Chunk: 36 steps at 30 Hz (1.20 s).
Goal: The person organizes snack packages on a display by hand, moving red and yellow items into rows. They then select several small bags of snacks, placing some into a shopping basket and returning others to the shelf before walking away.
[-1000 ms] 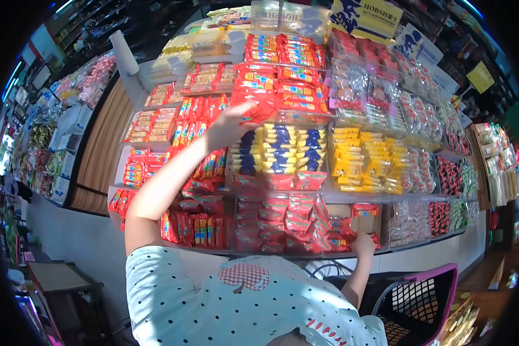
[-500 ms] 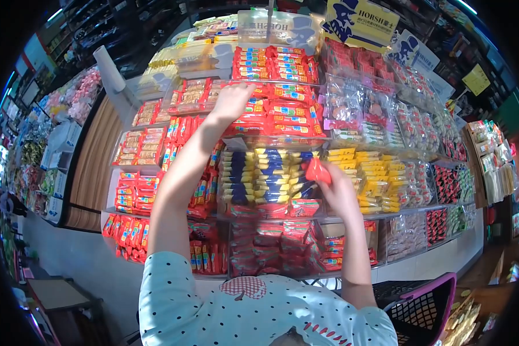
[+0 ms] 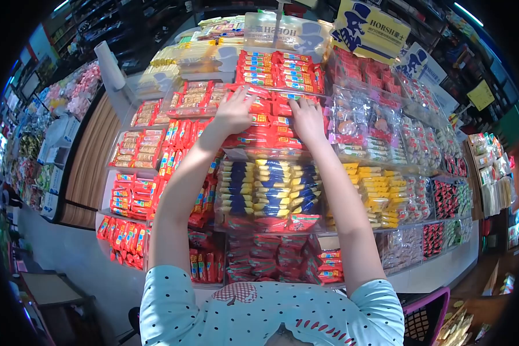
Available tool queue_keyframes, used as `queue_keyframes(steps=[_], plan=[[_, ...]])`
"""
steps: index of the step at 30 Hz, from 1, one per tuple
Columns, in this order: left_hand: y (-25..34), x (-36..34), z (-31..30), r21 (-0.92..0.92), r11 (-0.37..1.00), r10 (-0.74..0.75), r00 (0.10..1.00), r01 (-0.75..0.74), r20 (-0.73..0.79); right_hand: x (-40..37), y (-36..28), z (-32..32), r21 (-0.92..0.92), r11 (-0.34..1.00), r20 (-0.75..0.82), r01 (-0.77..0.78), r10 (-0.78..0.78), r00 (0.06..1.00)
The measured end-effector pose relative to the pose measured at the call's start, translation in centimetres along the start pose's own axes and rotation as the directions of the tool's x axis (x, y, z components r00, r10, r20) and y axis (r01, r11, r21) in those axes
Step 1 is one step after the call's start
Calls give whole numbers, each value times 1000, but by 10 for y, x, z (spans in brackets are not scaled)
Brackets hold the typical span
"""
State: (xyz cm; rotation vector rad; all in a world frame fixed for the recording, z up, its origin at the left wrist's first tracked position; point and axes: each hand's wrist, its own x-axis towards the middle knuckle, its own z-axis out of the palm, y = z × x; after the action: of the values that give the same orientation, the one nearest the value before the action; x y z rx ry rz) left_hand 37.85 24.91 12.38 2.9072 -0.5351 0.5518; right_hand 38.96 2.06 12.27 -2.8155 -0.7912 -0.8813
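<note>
My left hand (image 3: 235, 113) lies over the left stack of red snack packets (image 3: 252, 138) in the upper middle bin, its fingers spread and touching the top packets. Beside it, my right hand (image 3: 308, 119) reaches into the right half of the same bin. Its fingers are bent down over a red snack packet (image 3: 284, 106); the fingertips are partly hidden. Behind both hands, another bin holds rows of red packets (image 3: 279, 72). Below them sits a clear bin of blue-and-yellow packets (image 3: 271, 184).
Yellow packets (image 3: 378, 193) fill a bin to the right, with clear-wrapped sweets (image 3: 352, 118) above them. Red packets (image 3: 134, 193) fill bins at the left. A yellow sign (image 3: 372, 29) stands at the back. A purple-rimmed black basket (image 3: 424, 317) is at lower right.
My right hand has moved up and left, from in front of the blue-and-yellow packets to the red-packet bin, carrying a red packet. My left hand's fingers have spread out.
</note>
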Motion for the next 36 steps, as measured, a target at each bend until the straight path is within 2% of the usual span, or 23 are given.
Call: queue_keyframes(steps=[3,5,7,8,14,18,21,23,27,29,33,35,36], plan=[[8,-5,-2,5,1000,24,999,-24,22,-3,5,5,93,995,6,-25,25,1000],[10,-5,3,37,998,58,998,-57,-28,-7,9,1,156,987,29,-30,26,999],[13,-4,3,50,997,61,998,-61,5,-11,12,-3,235,970,107,-60,35,994],[16,-2,2,67,996,61,998,-63,32,-12,15,-4,189,979,208,-77,36,977],[27,3,13,46,995,82,995,-85,61,-28,15,-2,178,978,141,-111,86,986],[29,4,17,9,993,121,992,-122,30,-26,13,-3,168,976,189,-140,107,976],[31,6,20,-51,986,157,988,-157,-2,-23,16,1,238,963,171,-124,85,982],[32,8,19,13,991,134,988,-135,72,-22,18,3,284,953,168,-106,59,984],[36,6,16,2,997,80,991,-81,108,-21,19,1,307,947,186,-100,44,982],[37,6,18,65,998,14,999,-17,50,-21,19,-1,265,961,171,-80,35,985],[35,8,21,24,999,29,999,-30,37,-28,7,-29,219,972,77,-82,67,995],[38,7,16,37,999,41,998,-39,-51,-41,4,-49,371,924,-23,-95,112,993],[43,5,8,-11,997,75,993,-76,-93,-50,-2,-70,422,900,-31,-114,140,990]])
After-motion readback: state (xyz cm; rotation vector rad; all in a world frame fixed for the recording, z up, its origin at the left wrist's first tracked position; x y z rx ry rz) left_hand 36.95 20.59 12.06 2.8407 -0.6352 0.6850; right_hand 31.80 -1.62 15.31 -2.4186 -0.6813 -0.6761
